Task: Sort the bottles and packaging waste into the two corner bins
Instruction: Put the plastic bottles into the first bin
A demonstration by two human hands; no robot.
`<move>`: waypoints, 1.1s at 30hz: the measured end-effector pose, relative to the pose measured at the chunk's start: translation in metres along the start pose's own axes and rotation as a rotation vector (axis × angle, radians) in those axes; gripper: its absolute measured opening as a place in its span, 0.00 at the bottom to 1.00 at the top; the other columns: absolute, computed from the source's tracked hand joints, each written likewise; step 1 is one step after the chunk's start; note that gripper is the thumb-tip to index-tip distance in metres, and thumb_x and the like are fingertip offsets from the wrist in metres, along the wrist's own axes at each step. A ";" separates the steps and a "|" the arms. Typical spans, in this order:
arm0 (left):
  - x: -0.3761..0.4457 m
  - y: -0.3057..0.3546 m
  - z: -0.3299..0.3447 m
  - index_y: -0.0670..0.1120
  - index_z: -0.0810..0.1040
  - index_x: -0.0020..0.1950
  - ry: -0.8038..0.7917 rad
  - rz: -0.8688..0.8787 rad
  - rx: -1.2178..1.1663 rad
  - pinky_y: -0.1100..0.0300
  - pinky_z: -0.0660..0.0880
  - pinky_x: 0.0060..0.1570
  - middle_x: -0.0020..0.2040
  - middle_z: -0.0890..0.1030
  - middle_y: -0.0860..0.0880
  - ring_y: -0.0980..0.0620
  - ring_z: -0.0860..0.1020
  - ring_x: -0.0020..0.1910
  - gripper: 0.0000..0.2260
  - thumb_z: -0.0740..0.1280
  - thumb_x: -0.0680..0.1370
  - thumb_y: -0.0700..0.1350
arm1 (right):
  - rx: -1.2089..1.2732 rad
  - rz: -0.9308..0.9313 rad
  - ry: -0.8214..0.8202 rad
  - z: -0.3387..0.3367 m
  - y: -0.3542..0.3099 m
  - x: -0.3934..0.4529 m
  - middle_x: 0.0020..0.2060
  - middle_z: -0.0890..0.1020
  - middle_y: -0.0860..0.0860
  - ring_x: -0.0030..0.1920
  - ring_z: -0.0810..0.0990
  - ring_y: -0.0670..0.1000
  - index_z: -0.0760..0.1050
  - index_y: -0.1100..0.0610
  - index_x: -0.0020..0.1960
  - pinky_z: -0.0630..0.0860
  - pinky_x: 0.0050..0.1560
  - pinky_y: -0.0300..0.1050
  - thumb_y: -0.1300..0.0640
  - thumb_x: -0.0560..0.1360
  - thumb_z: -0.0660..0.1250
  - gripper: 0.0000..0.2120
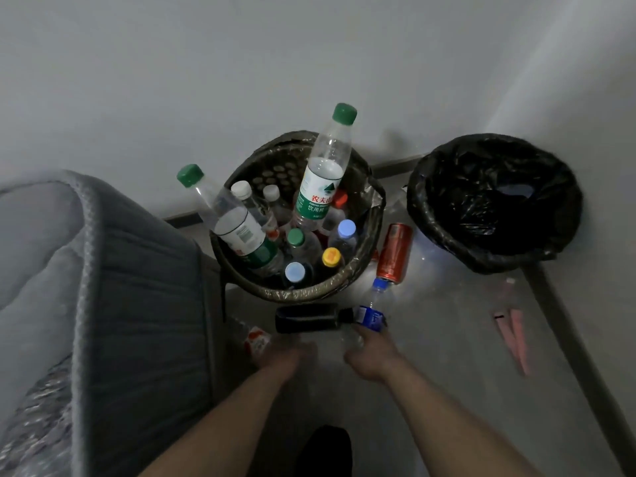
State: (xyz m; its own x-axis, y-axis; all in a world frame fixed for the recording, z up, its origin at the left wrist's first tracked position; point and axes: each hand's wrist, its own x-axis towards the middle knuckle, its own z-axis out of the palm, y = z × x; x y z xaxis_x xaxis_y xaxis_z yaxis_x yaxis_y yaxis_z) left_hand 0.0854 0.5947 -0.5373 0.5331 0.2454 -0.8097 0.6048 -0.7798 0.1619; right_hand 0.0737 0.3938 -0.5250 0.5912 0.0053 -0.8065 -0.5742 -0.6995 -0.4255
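The full bin (373,215), crammed with capped bottles (323,177), is the landmark: the black-lined bin (430,187) sits to its right in the corner, with a red can (395,253) lying on the floor between them. Just in front of the full bin, the right hand (370,356) grips a blue-labelled bottle (373,311) by its lower end, beside a dark bottle (309,318) lying on its side. The left hand (285,354) reaches down beneath that dark bottle, by a clear bottle (256,339); blur hides whether it grips anything.

Grey quilted mattress (103,287), left side of floor; pale wall (241,63) behind; dark skirting strip (395,166) along the wall's foot.
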 end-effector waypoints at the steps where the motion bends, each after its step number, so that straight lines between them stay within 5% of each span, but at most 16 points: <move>1: 0.008 -0.004 0.004 0.48 0.80 0.59 -0.009 -0.019 -0.010 0.59 0.70 0.59 0.60 0.79 0.49 0.48 0.77 0.61 0.13 0.68 0.79 0.55 | 0.002 0.006 -0.018 0.004 0.002 0.010 0.78 0.59 0.56 0.75 0.65 0.58 0.62 0.47 0.79 0.68 0.72 0.46 0.51 0.73 0.71 0.36; 5: 0.028 -0.019 0.012 0.41 0.77 0.69 0.050 -0.118 -0.069 0.51 0.71 0.68 0.68 0.78 0.40 0.40 0.75 0.68 0.17 0.61 0.83 0.47 | 0.029 0.081 -0.081 0.005 0.017 0.014 0.76 0.60 0.58 0.74 0.67 0.57 0.66 0.45 0.76 0.67 0.71 0.41 0.52 0.75 0.69 0.31; 12: -0.110 0.003 -0.009 0.41 0.76 0.70 -0.034 -0.201 -0.208 0.57 0.70 0.68 0.71 0.75 0.41 0.42 0.73 0.70 0.16 0.60 0.83 0.43 | 0.058 0.178 -0.130 -0.021 0.037 -0.118 0.64 0.70 0.58 0.57 0.79 0.57 0.73 0.40 0.67 0.76 0.63 0.42 0.52 0.70 0.69 0.26; 16: -0.235 0.031 -0.045 0.47 0.77 0.60 -0.141 -0.213 -0.484 0.60 0.76 0.42 0.56 0.79 0.44 0.42 0.81 0.55 0.10 0.69 0.79 0.39 | 0.008 0.150 -0.147 -0.061 0.019 -0.227 0.59 0.70 0.54 0.49 0.82 0.52 0.74 0.37 0.59 0.78 0.57 0.40 0.49 0.70 0.72 0.19; 21: -0.343 0.055 -0.084 0.49 0.81 0.52 -0.197 -0.219 -0.565 0.65 0.72 0.27 0.41 0.79 0.46 0.52 0.76 0.32 0.06 0.69 0.79 0.39 | -0.019 0.077 -0.081 -0.107 -0.015 -0.335 0.56 0.69 0.50 0.48 0.80 0.50 0.72 0.39 0.46 0.77 0.54 0.40 0.47 0.73 0.71 0.08; 26: -0.411 0.065 -0.127 0.48 0.85 0.42 -0.206 -0.120 -0.530 0.57 0.80 0.47 0.47 0.86 0.46 0.50 0.82 0.41 0.04 0.72 0.74 0.41 | 0.074 0.060 0.055 -0.147 -0.035 -0.389 0.47 0.81 0.53 0.38 0.81 0.47 0.73 0.46 0.36 0.80 0.40 0.42 0.51 0.72 0.73 0.11; 29: -0.443 0.071 -0.154 0.54 0.84 0.44 -0.092 -0.044 -0.412 0.60 0.74 0.36 0.46 0.84 0.47 0.48 0.80 0.39 0.15 0.60 0.77 0.39 | 0.133 0.081 0.103 -0.176 -0.052 -0.417 0.44 0.82 0.52 0.38 0.82 0.50 0.70 0.49 0.37 0.77 0.35 0.40 0.54 0.72 0.74 0.12; 33: -0.473 0.086 -0.189 0.57 0.82 0.46 0.028 0.046 -0.361 0.59 0.72 0.41 0.45 0.81 0.55 0.47 0.80 0.45 0.13 0.60 0.77 0.43 | 0.258 0.146 0.130 -0.207 -0.062 -0.435 0.42 0.80 0.49 0.35 0.77 0.44 0.68 0.54 0.42 0.70 0.30 0.34 0.55 0.70 0.75 0.15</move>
State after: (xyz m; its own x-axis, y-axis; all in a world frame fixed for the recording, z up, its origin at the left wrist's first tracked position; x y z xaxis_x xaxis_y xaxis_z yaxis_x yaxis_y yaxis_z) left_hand -0.0035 0.5200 -0.0336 0.5779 0.2345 -0.7817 0.7470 -0.5379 0.3908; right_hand -0.0306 0.2876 -0.0629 0.5497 -0.1847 -0.8147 -0.7731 -0.4820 -0.4123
